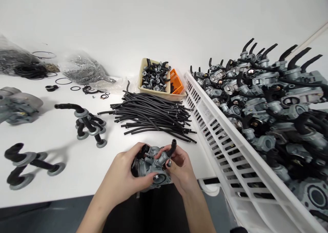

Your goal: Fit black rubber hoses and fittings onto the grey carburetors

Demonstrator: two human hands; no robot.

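A grey metal carburetor (151, 166) with a black rubber elbow on top is held over the near table edge. My left hand (125, 178) wraps its left side, thumb across the front. My right hand (179, 168) grips its right side, fingers pinching at the black elbow (172, 147). Both hands are closed on the part. Just behind it lies a pile of black rubber hoses (151, 115).
A white slatted crate (230, 147) at the right is heaped with several finished carburetors. A beige tray (153, 77) of capped elbows and an orange bin (176, 81) stand behind. Loose elbow caps (88, 123), another carburetor (17, 106), O-rings and plastic bags lie at the left.
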